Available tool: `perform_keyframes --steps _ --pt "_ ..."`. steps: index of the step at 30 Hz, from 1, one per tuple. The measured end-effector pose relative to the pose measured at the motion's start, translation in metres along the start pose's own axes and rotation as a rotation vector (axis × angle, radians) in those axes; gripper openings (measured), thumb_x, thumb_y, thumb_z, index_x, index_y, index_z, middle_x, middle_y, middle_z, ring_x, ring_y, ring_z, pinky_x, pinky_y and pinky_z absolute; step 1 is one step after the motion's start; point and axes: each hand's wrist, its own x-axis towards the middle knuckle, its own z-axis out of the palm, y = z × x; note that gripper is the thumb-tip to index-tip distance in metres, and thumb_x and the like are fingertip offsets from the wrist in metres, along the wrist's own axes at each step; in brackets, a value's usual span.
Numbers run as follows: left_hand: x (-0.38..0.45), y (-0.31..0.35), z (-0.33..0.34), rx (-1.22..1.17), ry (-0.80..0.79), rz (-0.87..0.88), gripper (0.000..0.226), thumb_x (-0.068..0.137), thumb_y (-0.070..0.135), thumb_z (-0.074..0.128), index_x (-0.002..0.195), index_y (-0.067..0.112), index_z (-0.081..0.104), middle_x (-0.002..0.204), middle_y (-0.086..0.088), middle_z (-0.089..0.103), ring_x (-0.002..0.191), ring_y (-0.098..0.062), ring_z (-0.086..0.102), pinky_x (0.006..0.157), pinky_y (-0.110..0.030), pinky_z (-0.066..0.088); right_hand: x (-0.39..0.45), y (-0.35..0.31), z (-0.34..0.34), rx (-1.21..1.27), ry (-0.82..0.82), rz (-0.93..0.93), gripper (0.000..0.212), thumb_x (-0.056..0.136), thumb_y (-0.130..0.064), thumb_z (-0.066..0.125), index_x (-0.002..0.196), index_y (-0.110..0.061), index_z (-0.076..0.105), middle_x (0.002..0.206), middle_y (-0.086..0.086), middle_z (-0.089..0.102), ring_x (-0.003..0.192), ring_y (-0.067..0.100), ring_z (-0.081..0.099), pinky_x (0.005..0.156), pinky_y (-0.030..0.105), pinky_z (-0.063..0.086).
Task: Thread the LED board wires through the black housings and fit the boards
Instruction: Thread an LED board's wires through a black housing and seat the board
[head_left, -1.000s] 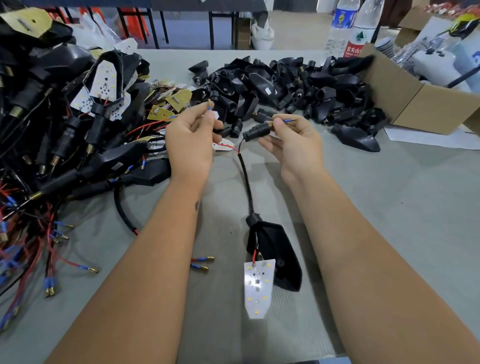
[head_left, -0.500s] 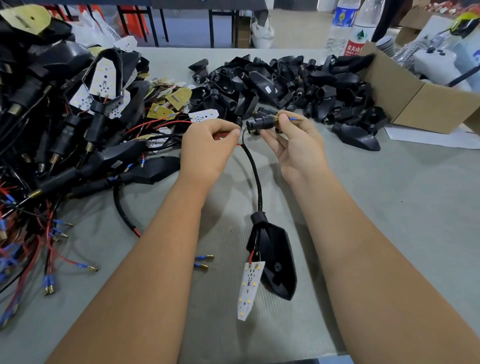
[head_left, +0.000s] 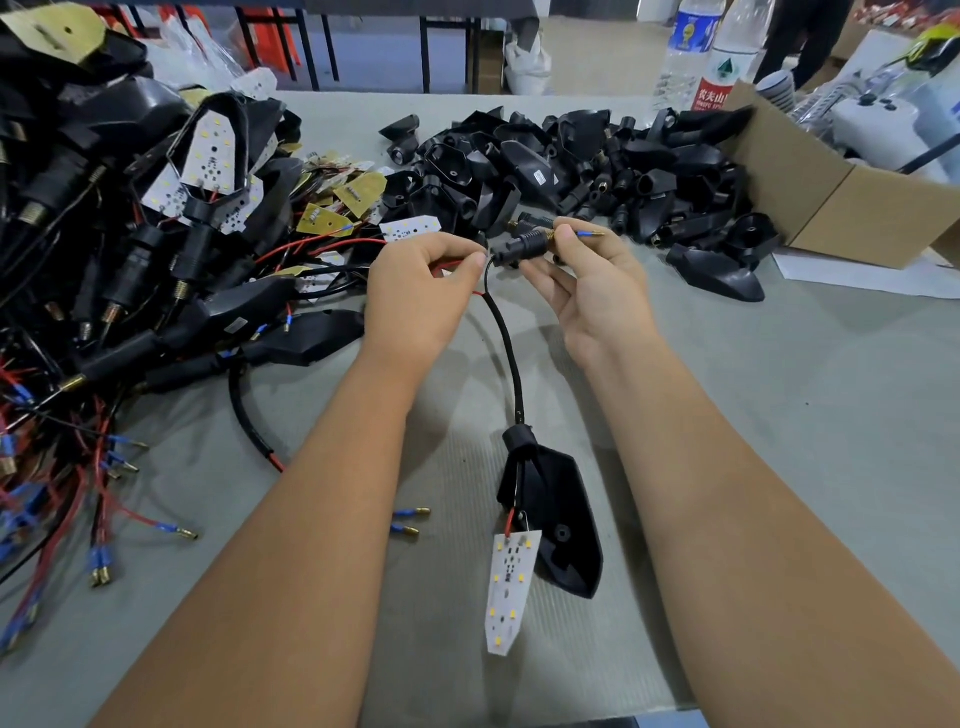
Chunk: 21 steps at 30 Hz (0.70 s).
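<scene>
A black housing (head_left: 558, 525) lies on the grey table between my forearms. A white LED board (head_left: 510, 587) hangs out of it on a red wire. A black sleeved cable (head_left: 506, 343) runs from the housing up to my hands. My left hand (head_left: 423, 291) pinches the red wire (head_left: 452, 266) at the cable's upper end. My right hand (head_left: 592, 283) pinches a black stem with a brass thread (head_left: 524, 243); a blue-tipped wire end (head_left: 587, 235) sticks out past its fingers.
Finished black lamps with wires (head_left: 119, 270) are heaped at the left. Several loose black housings (head_left: 571, 171) are piled beyond my hands. A cardboard box (head_left: 841, 208) and two water bottles (head_left: 711, 52) stand at the back right. Loose blue connectors (head_left: 410, 522) lie near my left forearm.
My left hand moved right to meet the stem and now pinches the red wire. The cable was drawn upward, so the housing and LED board slid and tilted on the table.
</scene>
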Motion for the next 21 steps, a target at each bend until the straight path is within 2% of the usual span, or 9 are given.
perform_keyframes --steps 3,5,8,11,14,18,21 --pt "0.0 -0.002 -0.001 0.038 0.009 -0.012 0.012 0.089 0.018 0.065 0.091 0.023 0.076 0.074 0.019 0.065 0.072 -0.001 0.058 0.072 -0.021 0.047 -0.001 0.0 0.001 -0.038 -0.049 -0.02 0.01 0.096 -0.001 0.055 0.091 -0.007 0.061 0.092 0.012 0.065 0.088 0.029 0.067 0.072 0.029 0.059" --pt "-0.001 -0.001 -0.002 0.026 0.02 -0.009 0.014 0.091 0.015 0.065 0.1 0.019 0.075 0.081 0.015 0.068 0.08 -0.004 0.063 0.081 -0.025 0.052 -0.002 0.0 0.003 -0.043 -0.091 -0.029 0.01 0.095 0.0 0.055 0.091 -0.007 0.06 0.092 0.013 0.064 0.088 0.029 0.066 0.075 0.03 0.06" --pt "-0.002 0.003 0.0 -0.082 0.005 -0.047 0.034 0.094 0.006 0.059 0.126 0.015 0.063 0.101 0.003 0.072 0.097 -0.005 0.066 0.093 -0.021 0.05 -0.005 0.002 0.005 -0.072 -0.147 -0.045 0.015 0.091 0.007 0.058 0.096 -0.007 0.058 0.09 0.012 0.064 0.087 0.024 0.065 0.081 0.03 0.059" --pt "-0.003 0.003 0.007 -0.075 -0.03 -0.054 0.045 0.096 -0.001 0.051 0.138 0.014 0.052 0.114 0.0 0.07 0.107 -0.003 0.061 0.098 -0.014 0.044 -0.006 0.005 0.006 -0.126 -0.169 -0.066 0.025 0.088 0.012 0.058 0.1 -0.009 0.056 0.091 0.012 0.063 0.084 0.02 0.064 0.08 0.027 0.058" --pt "-0.006 0.005 0.013 -0.207 -0.085 -0.086 0.055 0.096 -0.011 0.038 0.143 0.016 0.042 0.124 -0.005 0.065 0.116 -0.009 0.06 0.101 -0.02 0.046 -0.007 0.007 0.005 -0.195 -0.151 -0.067 0.026 0.087 0.013 0.06 0.102 -0.009 0.055 0.087 0.012 0.061 0.083 0.022 0.064 0.08 0.028 0.058" --pt "-0.002 0.008 0.014 -0.479 -0.112 -0.195 0.068 0.088 -0.021 0.025 0.142 0.019 0.034 0.139 -0.014 0.053 0.126 -0.016 0.055 0.093 -0.017 0.047 -0.008 0.005 0.005 -0.16 -0.131 -0.067 0.025 0.086 0.013 0.061 0.098 -0.009 0.056 0.083 0.012 0.059 0.077 0.02 0.064 0.075 0.026 0.058" --pt "-0.001 0.01 0.012 -0.476 -0.057 -0.238 0.057 0.092 -0.016 0.03 0.137 0.016 0.041 0.133 -0.009 0.056 0.118 -0.013 0.057 0.091 -0.018 0.05 -0.007 0.003 0.005 -0.067 -0.117 -0.066 0.026 0.086 0.015 0.059 0.094 -0.009 0.055 0.083 0.015 0.058 0.077 0.022 0.061 0.075 0.026 0.058"
